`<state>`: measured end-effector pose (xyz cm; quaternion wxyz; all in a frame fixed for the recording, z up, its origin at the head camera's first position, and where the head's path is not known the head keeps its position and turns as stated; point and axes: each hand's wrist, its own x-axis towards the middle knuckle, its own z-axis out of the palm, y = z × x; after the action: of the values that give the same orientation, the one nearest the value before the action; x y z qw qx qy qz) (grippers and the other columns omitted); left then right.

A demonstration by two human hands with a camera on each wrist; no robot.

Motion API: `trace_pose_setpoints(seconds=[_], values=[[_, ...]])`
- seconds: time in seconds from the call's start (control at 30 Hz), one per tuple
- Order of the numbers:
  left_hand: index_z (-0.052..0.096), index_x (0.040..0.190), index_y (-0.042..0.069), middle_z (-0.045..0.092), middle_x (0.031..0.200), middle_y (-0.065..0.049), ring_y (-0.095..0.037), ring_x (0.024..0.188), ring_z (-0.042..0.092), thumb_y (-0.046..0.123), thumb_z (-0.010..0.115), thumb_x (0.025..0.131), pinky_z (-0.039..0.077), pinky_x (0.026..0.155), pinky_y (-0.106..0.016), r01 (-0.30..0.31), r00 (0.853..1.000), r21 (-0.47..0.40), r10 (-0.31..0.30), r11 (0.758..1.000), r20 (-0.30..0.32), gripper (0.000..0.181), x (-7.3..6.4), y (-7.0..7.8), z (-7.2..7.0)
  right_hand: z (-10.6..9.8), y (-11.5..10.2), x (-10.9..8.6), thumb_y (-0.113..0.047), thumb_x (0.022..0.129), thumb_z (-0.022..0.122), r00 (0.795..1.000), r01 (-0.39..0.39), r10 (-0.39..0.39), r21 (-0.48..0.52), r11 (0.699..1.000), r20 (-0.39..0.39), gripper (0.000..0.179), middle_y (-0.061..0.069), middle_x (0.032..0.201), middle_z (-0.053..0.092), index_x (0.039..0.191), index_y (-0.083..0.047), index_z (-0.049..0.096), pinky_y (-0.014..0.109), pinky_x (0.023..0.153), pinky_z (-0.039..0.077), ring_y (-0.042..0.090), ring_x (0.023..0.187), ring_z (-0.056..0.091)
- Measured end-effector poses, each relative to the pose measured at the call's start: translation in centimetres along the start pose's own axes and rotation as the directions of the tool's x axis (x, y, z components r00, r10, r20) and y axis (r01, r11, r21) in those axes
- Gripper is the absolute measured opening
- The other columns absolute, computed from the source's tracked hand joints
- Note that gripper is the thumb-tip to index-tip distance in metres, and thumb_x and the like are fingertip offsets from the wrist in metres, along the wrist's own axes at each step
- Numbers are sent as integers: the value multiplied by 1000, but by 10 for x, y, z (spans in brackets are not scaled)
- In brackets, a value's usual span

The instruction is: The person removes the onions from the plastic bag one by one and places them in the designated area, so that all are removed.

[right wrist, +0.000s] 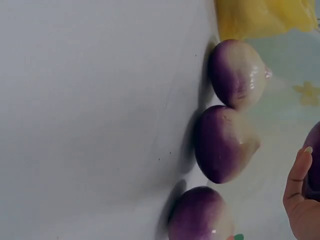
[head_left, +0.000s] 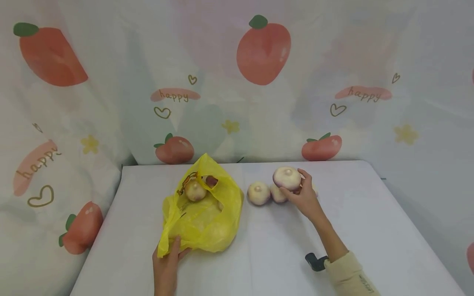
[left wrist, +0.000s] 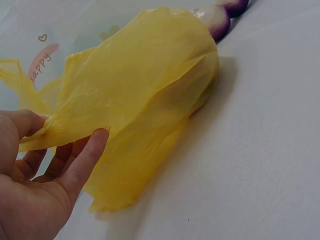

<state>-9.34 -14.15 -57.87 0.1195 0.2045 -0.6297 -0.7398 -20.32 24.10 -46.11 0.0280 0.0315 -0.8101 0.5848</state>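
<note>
Apparently mid-bagging, you grip a round white-and-purple bulb (head_left: 285, 179) in your right hand (head_left: 305, 196), clear of the white surface (head_left: 229, 271), while your left hand (head_left: 168, 257) pinches the near left edge of a crinkled yellow plastic bag (head_left: 222, 230). The step looks like loading: a pale, round bulb (head_left: 195, 191) and a dark reddish item (head_left: 211, 181), too hidden to name, show in the bag's mouth. Next, it seems, your right hand must carry its load leftward — with your left fingers holding that mouth wide. The held bulb lies just left of your right palm, between thumb and fingers, well apart from the bag. At least three glossy purple-and-white bulbs (right wrist: 222, 145) stand in a row on the surface — the leftmost near the bag.
</note>
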Motion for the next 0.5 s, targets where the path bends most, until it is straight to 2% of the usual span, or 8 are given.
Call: trace_pose_setpoints(seconds=[0.17, 0.33, 0.5], values=[[55, 120, 13, 51, 115, -7, -23, 104, 56, 42, 71, 82, 59, 73, -35, 5, 1000, -5, -5, 1000, 2, 51, 0, 2, 1, -18, 8, -1, -31, 86, 71, 995, -38, 24, -144, 989, -93, 87, 26, 138, 36, 144, -3, 13, 11, 73, 47, 32, 110, 49], [55, 120, 14, 51, 115, -7, -22, 104, 57, 43, 71, 82, 59, 73, -34, 12, 1000, 9, -12, 1000, -6, 51, 1, 2, 1, -33, 17, -1, -32, 84, 72, 982, -62, 22, -211, 976, -185, 86, 26, 134, 30, 143, 4, 21, 12, 71, 46, 33, 108, 47], [55, 120, 15, 51, 114, -6, -22, 102, 58, 46, 70, 81, 59, 73, -34, 24, 1000, 24, -24, 999, -12, 52, 1, 1, 1, -50, 26, -1, -34, 85, 70, 971, -85, 19, -269, 959, -237, 83, 27, 128, 36, 140, 9, 26, 13, 66, 46, 33, 104, 46]])
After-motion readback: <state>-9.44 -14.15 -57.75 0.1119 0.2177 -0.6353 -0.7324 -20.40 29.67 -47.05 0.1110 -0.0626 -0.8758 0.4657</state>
